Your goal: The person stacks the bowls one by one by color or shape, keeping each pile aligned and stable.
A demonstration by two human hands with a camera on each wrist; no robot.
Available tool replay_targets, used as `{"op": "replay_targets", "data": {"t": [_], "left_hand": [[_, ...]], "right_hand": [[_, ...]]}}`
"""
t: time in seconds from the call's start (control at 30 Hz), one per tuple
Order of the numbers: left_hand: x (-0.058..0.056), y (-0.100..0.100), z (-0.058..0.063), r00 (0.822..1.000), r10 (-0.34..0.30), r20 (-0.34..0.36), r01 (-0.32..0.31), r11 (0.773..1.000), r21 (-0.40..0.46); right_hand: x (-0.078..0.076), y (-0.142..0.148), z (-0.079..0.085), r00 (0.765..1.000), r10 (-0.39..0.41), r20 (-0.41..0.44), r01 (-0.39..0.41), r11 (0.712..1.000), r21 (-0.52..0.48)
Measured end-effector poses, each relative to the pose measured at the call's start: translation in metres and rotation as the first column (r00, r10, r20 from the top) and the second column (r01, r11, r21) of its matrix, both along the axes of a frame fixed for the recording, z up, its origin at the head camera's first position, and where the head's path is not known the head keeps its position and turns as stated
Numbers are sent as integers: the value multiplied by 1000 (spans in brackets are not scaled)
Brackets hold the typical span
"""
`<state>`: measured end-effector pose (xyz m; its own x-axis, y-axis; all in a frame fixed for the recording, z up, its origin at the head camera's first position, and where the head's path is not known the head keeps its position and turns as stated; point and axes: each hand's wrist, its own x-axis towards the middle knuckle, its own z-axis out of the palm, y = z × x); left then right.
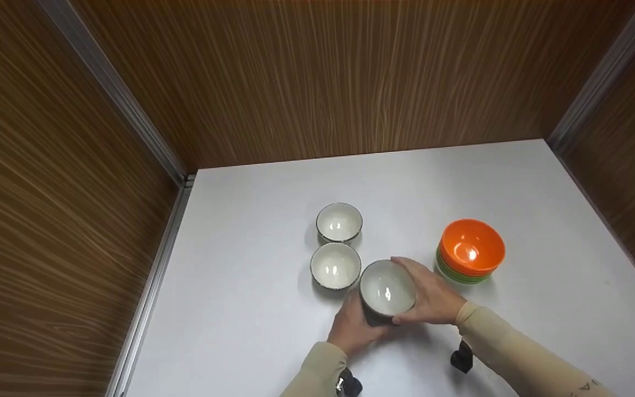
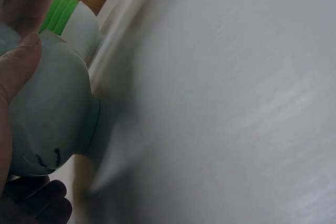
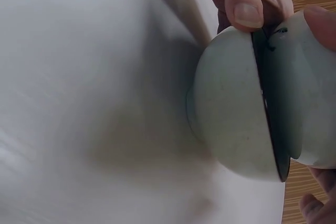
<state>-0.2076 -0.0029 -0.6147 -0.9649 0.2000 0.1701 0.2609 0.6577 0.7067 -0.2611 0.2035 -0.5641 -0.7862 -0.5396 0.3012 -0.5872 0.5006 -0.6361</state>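
Note:
Two pale bowls with dark rims are held over the table, one partly nested in the other. My right hand grips the upper bowl with thumb and fingers spread around its side. Below it, the lower bowl is held by my left hand, whose thumb shows near the rim in the left wrist view. A gap between the two rims shows in the right wrist view. Just left of the hands stands another pale bowl, and behind it a stack of pale bowls.
To the right of my right hand, an orange bowl tops a stack with green bowls beneath. Everything stands on a white table. Wood-grain panels enclose its back and sides.

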Motion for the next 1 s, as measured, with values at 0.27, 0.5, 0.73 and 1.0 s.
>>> {"op": "replay_targets", "data": {"t": [0.27, 0.5, 0.73, 1.0], "left_hand": [[0, -1, -1, 1000, -6, -12, 6, 1000, -4], [-2, -3, -1, 999, -18, -40, 17, 1000, -6], [-2, -2, -1, 1000, -7, -8, 7, 1000, 10], [-3, -2, 2, 1000, -18, -1, 18, 1000, 7]], "right_hand": [[1, 3, -7, 1000, 11, 16, -11, 1000, 23], [5, 4, -12, 999, -3, 53, 1, 1000, 30], [5, 3, -14, 997, 24, 68, -28, 998, 53], [3, 3, -14, 997, 34, 69, -38, 998, 49]]}}
